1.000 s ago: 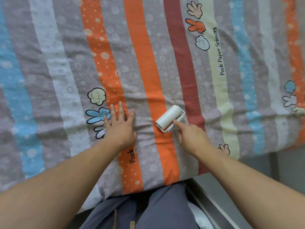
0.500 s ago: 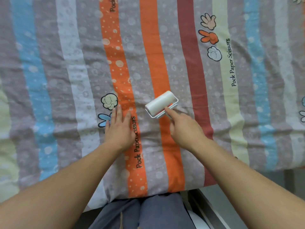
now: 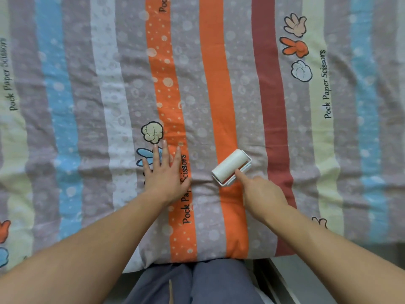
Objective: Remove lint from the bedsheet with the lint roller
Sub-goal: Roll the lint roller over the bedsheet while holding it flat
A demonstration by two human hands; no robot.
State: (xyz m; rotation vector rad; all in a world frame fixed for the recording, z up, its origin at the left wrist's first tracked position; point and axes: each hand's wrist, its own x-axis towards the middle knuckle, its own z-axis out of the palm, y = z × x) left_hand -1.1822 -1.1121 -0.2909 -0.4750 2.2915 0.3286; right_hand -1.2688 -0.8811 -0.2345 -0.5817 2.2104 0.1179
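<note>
Pressed too lightly, my lint roller (image 3: 230, 165) could skid and leave lint behind; pushed too hard, it could ruck the bedsheet (image 3: 87, 106) into a fold. My left hand (image 3: 164, 174) lies flat, fingers spread, pinning the cloth. The roller sits on the orange stripe just ahead of my right hand (image 3: 260, 194), whose forefinger rests on its frame; the other fingers seem curled round the hidden handle.
</note>
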